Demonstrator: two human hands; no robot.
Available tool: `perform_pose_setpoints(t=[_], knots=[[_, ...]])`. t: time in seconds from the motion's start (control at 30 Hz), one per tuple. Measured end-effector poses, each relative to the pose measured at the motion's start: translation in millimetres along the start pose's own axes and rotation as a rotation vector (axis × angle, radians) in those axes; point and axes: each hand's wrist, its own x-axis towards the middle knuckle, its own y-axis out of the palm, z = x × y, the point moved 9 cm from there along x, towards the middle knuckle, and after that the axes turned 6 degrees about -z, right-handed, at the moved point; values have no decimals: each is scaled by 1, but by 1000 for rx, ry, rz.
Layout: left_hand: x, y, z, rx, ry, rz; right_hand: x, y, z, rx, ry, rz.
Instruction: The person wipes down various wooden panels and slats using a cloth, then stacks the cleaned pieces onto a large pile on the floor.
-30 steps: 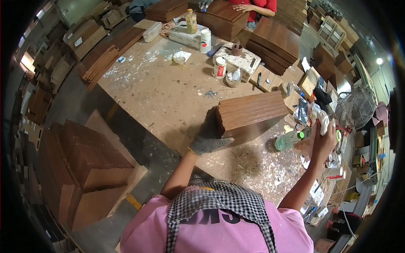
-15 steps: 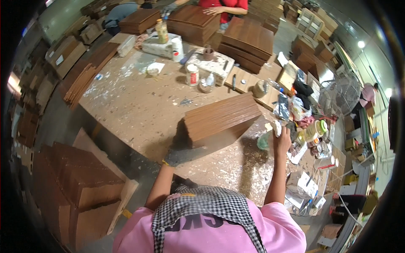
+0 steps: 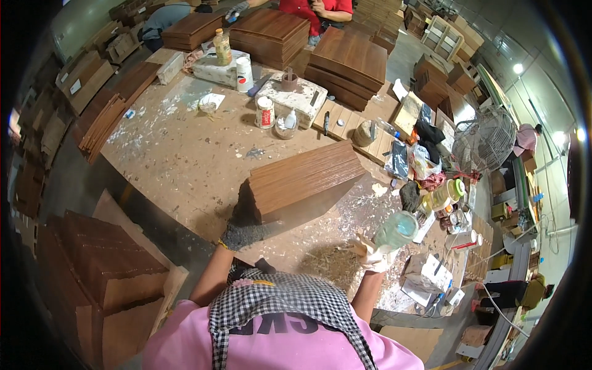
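Note:
A stack of brown wooden panels [image 3: 305, 179] lies slantwise on the worktable in front of me. My left hand [image 3: 240, 235], in a dark glove, is against its near left corner, fingers stretched along the lower side. To the right of the stack, my right hand [image 3: 372, 258] has a white cloth [image 3: 364, 248] bunched about its fingers. It grips a clear greenish jar [image 3: 398, 229], which is raised and tilted with one end against the cloth. The cloth hides most of the fingers.
The worktable [image 3: 179, 160] is spattered with white. Bottles, a spray can [image 3: 244, 74] and panel stacks [image 3: 345, 58] stand at the far side. Clutter and a fan [image 3: 484, 139] are at right. More panels [image 3: 117, 271] stand at lower left. A person in red [image 3: 320, 12] works opposite.
My right hand has moved down and toward me, with the white cloth. The jar, upright on the table before, is now raised and tilted. My left hand stays at the panel stack.

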Motion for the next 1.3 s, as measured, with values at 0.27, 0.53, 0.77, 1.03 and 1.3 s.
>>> perform_pose_setpoints(t=[0.27,0.53,0.77,1.03,1.3], knots=[[-3,-1,-3,20,82,-56,-10,19,61,-258,-374,-1],[-6,13,17,-72,-54,19,-43,149,77,-1773,-1337,-19],[15,4,-5,-180,13,65,-124,253,99,-1437,-1087,425],[-6,38,15,-467,3,113,-249,395,-142,-1877,-1371,1574],[20,-11,-21,-364,35,19,-190,442,-173,-2096,-930,1255]])
